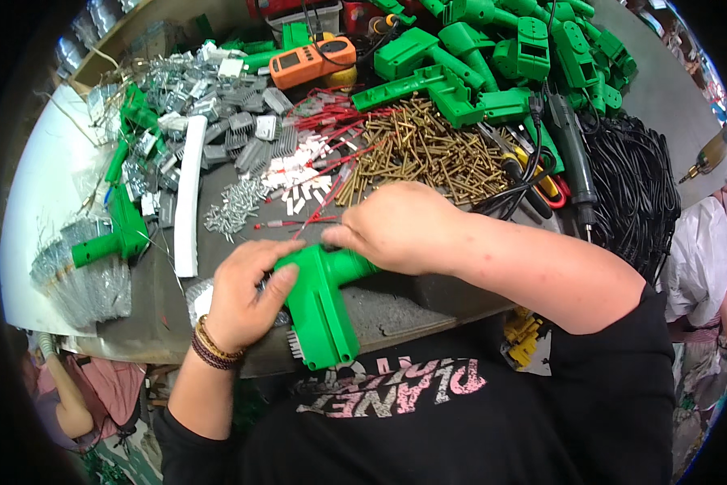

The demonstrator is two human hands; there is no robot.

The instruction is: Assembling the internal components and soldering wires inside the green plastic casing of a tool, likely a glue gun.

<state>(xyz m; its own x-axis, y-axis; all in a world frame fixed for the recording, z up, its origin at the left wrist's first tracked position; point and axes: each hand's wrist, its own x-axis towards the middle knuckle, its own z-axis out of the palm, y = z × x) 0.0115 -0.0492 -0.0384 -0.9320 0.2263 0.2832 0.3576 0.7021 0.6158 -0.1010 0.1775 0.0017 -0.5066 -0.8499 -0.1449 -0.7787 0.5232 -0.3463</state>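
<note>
A green plastic tool housing (323, 311) with a round handle is in front of me at the table's near edge, its broad body pointing toward my chest. My left hand (250, 287) grips the body from the left, thumb on top. Over the handle, my right hand (400, 226) is closed, its fingertips pinched near the housing's far end. What those fingertips hold is hidden. Thin red wires (308, 220) lie just beyond the fingertips. Grey fins (295, 343) show at the housing's lower left side.
Brass pins (428, 149), white sleeves (303, 166), small screws (236, 202) and grey finned blocks (238, 133) lie in heaps. Behind are an orange meter (311, 61) and green housings (468, 48). An electric screwdriver (572, 149) and black cables (634, 186) lie right; a white strip (189, 198) lies left.
</note>
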